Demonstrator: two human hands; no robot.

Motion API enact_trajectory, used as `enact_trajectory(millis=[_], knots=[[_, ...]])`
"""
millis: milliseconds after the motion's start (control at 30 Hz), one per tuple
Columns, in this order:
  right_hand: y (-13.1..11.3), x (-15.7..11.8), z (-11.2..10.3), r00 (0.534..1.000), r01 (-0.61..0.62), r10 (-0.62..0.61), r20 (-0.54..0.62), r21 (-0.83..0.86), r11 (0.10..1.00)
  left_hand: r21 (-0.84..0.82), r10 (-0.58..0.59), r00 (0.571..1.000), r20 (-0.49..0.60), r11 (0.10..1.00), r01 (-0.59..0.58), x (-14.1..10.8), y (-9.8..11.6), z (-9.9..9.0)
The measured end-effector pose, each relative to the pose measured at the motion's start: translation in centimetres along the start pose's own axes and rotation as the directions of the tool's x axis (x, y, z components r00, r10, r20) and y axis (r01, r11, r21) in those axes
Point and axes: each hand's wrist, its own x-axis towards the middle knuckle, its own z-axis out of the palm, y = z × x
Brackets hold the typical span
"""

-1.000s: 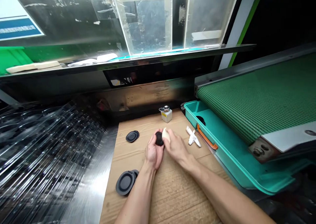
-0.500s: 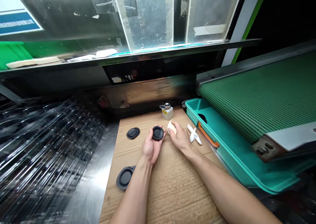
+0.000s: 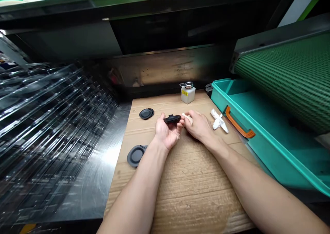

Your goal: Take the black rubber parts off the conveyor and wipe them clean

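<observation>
My left hand (image 3: 168, 131), palm up, grips a small black plastic lid-like part (image 3: 172, 119) by its edges; the part is turned edge-on to me. Close beside it, my right hand (image 3: 198, 124) is closed on a cream-white cloth or pad (image 3: 188, 117), mostly hidden by the fingers, near the part's right edge. To the left on the cardboard (image 3: 188, 185) lie a black round-cornered lid-like part (image 3: 146, 114) and, nearer to me, a dark grey one (image 3: 135, 155), partly covered by my left forearm.
A white bottle with a metal top (image 3: 188, 93) stands at the cardboard's back. Crumpled white cloth (image 3: 218, 120) lies right of my right hand. A teal bin (image 3: 268, 151) with an orange handle (image 3: 238, 124) sits under a green conveyor belt (image 3: 288, 68). Stacked clear plastic trays (image 3: 51, 124) fill the left.
The black part in my left hand has tipped from facing me to edge-on. My right hand with the white cloth or pad has come closer to it. The view has tilted downward.
</observation>
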Motion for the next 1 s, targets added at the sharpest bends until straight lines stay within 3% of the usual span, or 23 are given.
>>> enact_trajectory(millis=[333,500,567,667,767,933,1000], knots=[[-0.3,-0.2,-0.1,1.0,0.013,-0.012,0.017,-0.056,0.998,0.02,-0.002,1.0,0.029,1.0,0.001,-0.3,0.1,-0.3],[0.2,-0.3,-0.2,0.997,0.038,-0.037,0.064,-0.018,0.999,0.289,0.153,0.976,0.153,0.938,-0.192,-0.1,-1.0,0.0],[0.4,-0.4,-0.1,0.996,0.062,-0.062,0.06,0.008,0.998,0.341,0.153,0.962,0.228,0.912,-0.226,-0.1,-1.6,0.0],[0.7,-0.3,0.0,0.997,0.061,-0.063,0.053,0.028,0.998,0.292,0.074,0.966,0.247,0.945,-0.147,-0.1,-1.8,-0.2],[0.7,-0.3,0.1,0.998,0.043,-0.045,0.055,0.039,0.998,0.182,0.07,0.964,0.255,0.976,-0.119,-0.5,-1.2,-0.4],[0.7,-0.2,0.1,0.997,0.064,-0.066,0.036,0.056,0.996,0.213,0.107,0.945,0.311,0.961,-0.178,-1.0,-0.6,-0.3],[0.6,-0.3,0.0,0.997,0.069,-0.071,0.031,0.058,0.996,0.307,0.193,0.932,0.306,0.907,-0.289,-1.0,-1.1,-0.2]])
